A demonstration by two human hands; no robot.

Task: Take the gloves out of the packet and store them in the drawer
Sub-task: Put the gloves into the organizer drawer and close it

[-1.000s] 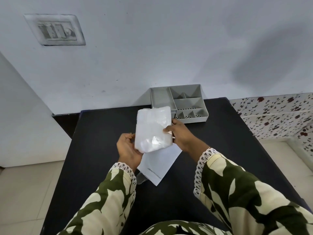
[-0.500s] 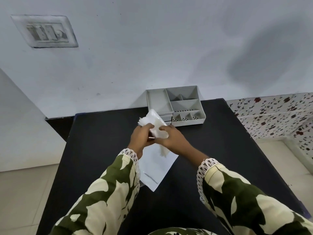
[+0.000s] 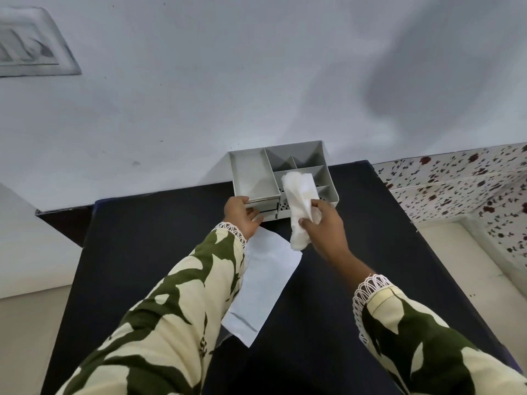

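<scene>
My right hand [image 3: 325, 226] grips a folded white bundle of gloves [image 3: 299, 206], held upright in front of the grey organiser [image 3: 251, 178] at the table's far edge. My left hand [image 3: 241, 213] is on the front of the small drawers [image 3: 266, 208] under the organiser's left compartment, fingers curled at the drawer front. Whether a drawer is pulled out I cannot tell. The flat white packet [image 3: 262, 283] lies on the black table [image 3: 128, 252] between my arms, partly under my left sleeve.
The organiser stands against the pale wall and has several open top compartments. A switch plate [image 3: 28, 47] is on the wall at upper left. The table's right edge meets a flower-patterned ledge [image 3: 456, 183]. Pale floor lies on both sides.
The gloves went from both hands into my right hand alone, now folded and lifted toward the organiser. My left hand let go and reached forward to the drawer front. The packet stayed on the table.
</scene>
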